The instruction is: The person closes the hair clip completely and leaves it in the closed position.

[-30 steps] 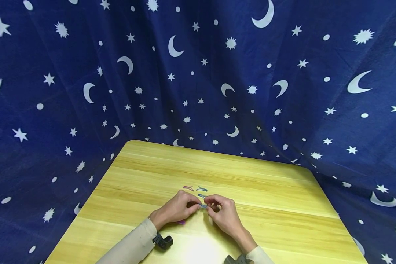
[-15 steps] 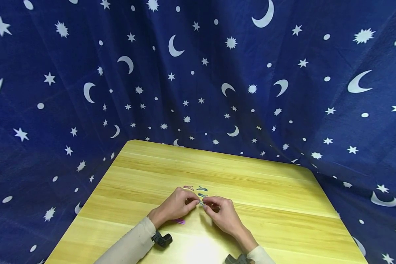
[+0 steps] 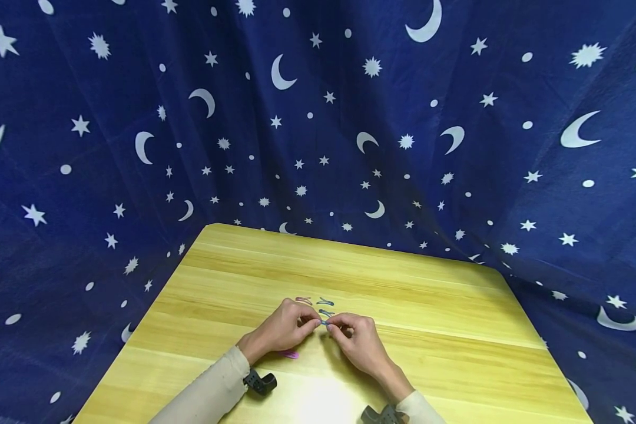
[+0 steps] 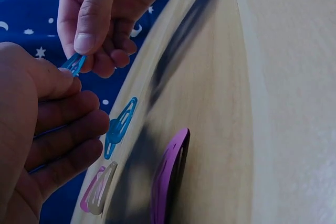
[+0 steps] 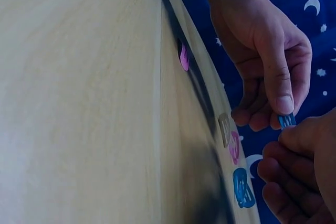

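Note:
A small blue snap hair clip (image 3: pixel 324 323) is held above the table between both hands. My left hand (image 3: pixel 286 327) pinches one end between thumb and index finger, its other fingers loosely bent in the left wrist view. The opposite end is pinched by my right hand (image 3: pixel 357 340). Just beyond the fingers, blue hair clips (image 3: pixel 325 302) lie on the table, with a pink hair clip (image 3: pixel 304 300) to their left. Beside the pink one is a beige hair clip (image 4: pixel 102 190). Nearer me, partly hidden by my left hand, lies a purple hair clip (image 3: pixel 289 354).
The wooden table (image 3: pixel 233 271) stretches out on all sides of the hands. Behind it and at both sides hangs a dark blue curtain (image 3: pixel 318 135) with moons and stars. A black wrist device (image 3: pixel 261 383) sits at the left cuff.
Both hands have shifted slightly away from me with the blue hair clip between them, and the fingertips have drawn a little closer together. More of the purple clip shows. The other clips stay put.

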The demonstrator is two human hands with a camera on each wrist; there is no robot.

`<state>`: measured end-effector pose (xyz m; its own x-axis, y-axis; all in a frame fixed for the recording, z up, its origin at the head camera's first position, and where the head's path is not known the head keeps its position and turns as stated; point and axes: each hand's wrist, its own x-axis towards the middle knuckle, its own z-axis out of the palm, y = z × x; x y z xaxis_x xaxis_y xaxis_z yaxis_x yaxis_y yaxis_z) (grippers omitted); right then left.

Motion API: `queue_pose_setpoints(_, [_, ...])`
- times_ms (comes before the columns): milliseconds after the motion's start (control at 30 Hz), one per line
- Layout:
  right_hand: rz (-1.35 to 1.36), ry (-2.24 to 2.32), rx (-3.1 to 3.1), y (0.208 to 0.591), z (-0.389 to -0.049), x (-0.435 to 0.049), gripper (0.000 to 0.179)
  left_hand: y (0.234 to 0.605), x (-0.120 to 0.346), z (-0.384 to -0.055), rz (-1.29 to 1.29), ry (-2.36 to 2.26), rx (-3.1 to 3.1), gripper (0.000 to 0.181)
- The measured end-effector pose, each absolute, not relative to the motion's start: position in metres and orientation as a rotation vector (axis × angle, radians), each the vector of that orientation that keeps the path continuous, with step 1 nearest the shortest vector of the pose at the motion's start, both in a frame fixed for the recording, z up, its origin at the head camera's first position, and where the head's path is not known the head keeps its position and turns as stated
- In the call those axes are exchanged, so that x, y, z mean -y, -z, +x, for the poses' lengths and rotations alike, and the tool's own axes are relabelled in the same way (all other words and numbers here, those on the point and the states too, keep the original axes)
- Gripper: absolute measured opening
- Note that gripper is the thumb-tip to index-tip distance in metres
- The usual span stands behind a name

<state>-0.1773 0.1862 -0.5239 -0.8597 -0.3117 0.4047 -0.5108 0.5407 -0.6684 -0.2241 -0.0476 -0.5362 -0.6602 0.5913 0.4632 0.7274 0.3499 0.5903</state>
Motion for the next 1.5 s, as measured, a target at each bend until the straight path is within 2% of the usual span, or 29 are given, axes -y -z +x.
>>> queue_pose_setpoints(1500, [0.822, -1.194, 2.519, 0.524, -0.174, -0.181, 0.008, 0.536, 0.059, -0.219, -1.262, 1.413, 2.492, 0.011])
